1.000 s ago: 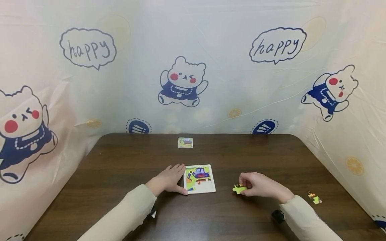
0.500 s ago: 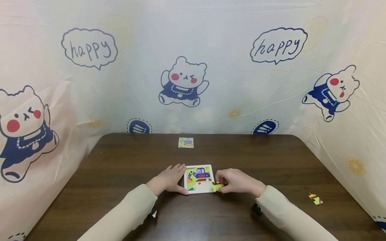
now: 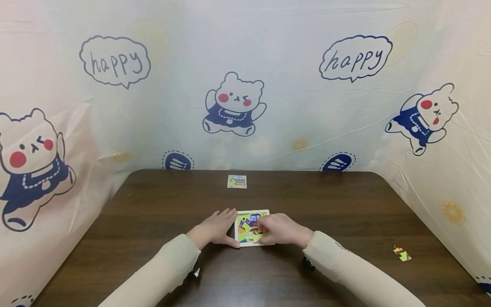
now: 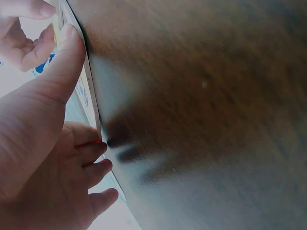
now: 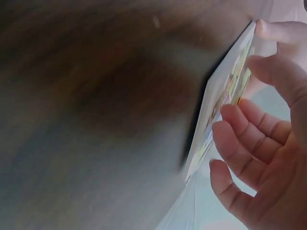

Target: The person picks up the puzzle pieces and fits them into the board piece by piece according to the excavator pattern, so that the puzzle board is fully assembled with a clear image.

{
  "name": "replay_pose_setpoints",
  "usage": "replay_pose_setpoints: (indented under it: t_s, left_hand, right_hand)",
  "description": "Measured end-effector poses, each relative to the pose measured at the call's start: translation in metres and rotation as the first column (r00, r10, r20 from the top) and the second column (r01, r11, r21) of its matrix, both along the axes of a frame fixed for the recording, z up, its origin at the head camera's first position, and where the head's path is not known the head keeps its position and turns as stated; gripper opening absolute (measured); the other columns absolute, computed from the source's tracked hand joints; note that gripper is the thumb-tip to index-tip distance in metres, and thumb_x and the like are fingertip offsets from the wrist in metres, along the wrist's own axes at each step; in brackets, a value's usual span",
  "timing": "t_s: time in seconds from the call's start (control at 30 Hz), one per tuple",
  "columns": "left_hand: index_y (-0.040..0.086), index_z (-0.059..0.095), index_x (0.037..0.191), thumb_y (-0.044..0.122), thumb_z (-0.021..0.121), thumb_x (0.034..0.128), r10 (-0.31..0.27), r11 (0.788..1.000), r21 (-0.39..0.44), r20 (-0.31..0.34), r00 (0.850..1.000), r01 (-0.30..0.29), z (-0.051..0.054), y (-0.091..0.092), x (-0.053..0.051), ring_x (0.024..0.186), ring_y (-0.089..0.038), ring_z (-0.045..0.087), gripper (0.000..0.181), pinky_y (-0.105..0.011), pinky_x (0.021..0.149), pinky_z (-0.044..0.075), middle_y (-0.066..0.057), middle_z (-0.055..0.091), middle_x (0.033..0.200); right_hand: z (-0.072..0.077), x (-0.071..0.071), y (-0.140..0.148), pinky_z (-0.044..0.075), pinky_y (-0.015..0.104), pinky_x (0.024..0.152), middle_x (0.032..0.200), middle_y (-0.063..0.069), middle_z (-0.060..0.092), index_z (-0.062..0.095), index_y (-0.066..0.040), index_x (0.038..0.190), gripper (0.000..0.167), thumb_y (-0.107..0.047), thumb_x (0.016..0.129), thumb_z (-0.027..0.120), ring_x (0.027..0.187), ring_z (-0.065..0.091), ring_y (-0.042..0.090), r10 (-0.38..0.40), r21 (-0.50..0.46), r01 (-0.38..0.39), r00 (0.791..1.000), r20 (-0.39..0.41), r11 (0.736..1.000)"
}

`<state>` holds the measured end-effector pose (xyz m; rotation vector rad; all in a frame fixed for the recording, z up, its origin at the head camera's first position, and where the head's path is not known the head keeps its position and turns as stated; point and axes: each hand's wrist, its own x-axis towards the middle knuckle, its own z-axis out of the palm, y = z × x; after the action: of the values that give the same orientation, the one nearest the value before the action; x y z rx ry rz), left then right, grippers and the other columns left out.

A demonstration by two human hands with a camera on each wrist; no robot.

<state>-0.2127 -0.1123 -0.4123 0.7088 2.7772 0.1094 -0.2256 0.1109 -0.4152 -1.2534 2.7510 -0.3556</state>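
Observation:
In the head view, a white-rimmed puzzle tray (image 3: 245,245) lies mid-table, its assembled pieces picturing a blue digger on green. My left hand (image 3: 215,229) rests along the tray's left side, fingers extended and thumb at the near corner. Over the tray's lower right part, my right hand (image 3: 284,230) pinches a green puzzle piece (image 3: 255,238) between thumb and curled fingers. That hand covers the right side of the picture. In the right wrist view, the thumb and fingertips are at the tray's face (image 5: 209,103); the left wrist view shows my left thumb (image 4: 69,52) against the tray's edge.
Another puzzle piece (image 3: 402,253), green with orange, lies toward the table's right side. A small picture card (image 3: 237,181) with a digger lies near the back edge of the brown table (image 3: 172,192). A printed cloth (image 3: 291,106) surrounds the table.
My right hand has carried the green puzzle piece leftward from the table at the right to over the tray. The left hand has stayed at the tray's left side.

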Motion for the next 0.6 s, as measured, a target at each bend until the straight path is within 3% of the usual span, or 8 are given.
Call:
replay_pose_setpoints:
  t_s: [0.37, 0.6]
  left_hand:
    - [-0.001, 0.030, 0.142, 0.061, 0.063, 0.0732, -0.001, 1.000, 0.008, 0.006, 1.000, 0.001, 0.0003, 0.0010, -0.0007, 0.134, -0.030, 0.023, 0.098, -0.047, 0.106, 0.020, -0.014, 0.028, 0.147]
    - [0.000, 0.030, 0.142, 0.061, 0.064, 0.0729, 0.001, 1.000, 0.004, 0.007, 1.000, -0.001, 0.0005, 0.0009, -0.0015, 0.134, -0.030, 0.023, 0.099, -0.046, 0.106, 0.019, -0.014, 0.027, 0.147]
  right_hand:
    - [-0.0004, 0.0002, -0.0102, 0.030, 0.019, 0.046, 0.060, -0.010, 0.044, 0.059, -0.014, 0.079, 0.021, -0.029, 0.077, 0.073, 0.052, 0.039, 0.004, -0.006, 0.011, 0.006, 0.999, -0.033, 1.000]
    - [0.0064, 0.0042, -0.0087, 0.038, 0.018, 0.053, 0.076, -0.009, 0.052, 0.064, -0.015, 0.085, 0.013, -0.023, 0.079, 0.072, 0.066, 0.045, 0.005, 0.059, -0.020, -0.059, 0.998, -0.022, 0.998]
